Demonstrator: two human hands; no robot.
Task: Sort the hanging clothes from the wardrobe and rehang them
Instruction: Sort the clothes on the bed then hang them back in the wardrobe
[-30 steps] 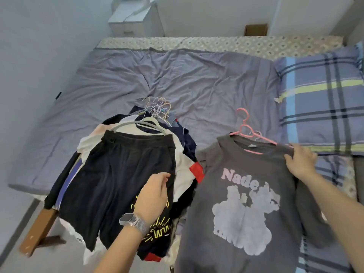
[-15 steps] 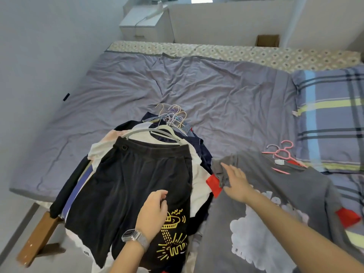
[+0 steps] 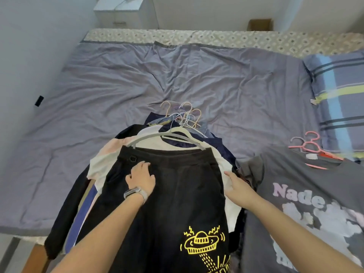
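Far left: a wrinkled grey-purple bedsheet [image 3: 98,107] is seen, soft and matte, with a patterned mattress edge [image 3: 197,37] along the far side.

Centre-left: a pile of hung clothes [image 3: 102,174] is stacked near the bed's near edge, hooks of the hangers [image 3: 183,115] bunched at the top. Black shorts [image 3: 177,203] lie on top, soft knit, with a yellow UFO print [image 3: 202,243] low down; they are carried on a grey plastic hanger [image 3: 169,137], rigid and curved.

The left hand [image 3: 140,177], watch [image 3: 134,193] on the wrist, is laid on the shorts just below the waistband, fingers lightly bent, nothing visibly gripped. The right hand [image 3: 237,187] is placed at the shorts' right edge, over the white garment [image 3: 230,201] beneath; whether fabric is pinched cannot be told.

Judged handling: light, limp, prone to sliding off the hanger. Best taken by the hanger hook or shoulder bar, with the waistband supported.

Right: a grey sweatshirt [image 3: 295,184] printed "Nade" is laid apart on a pink hanger [image 3: 309,146], beside a plaid pillow [image 3: 338,99].
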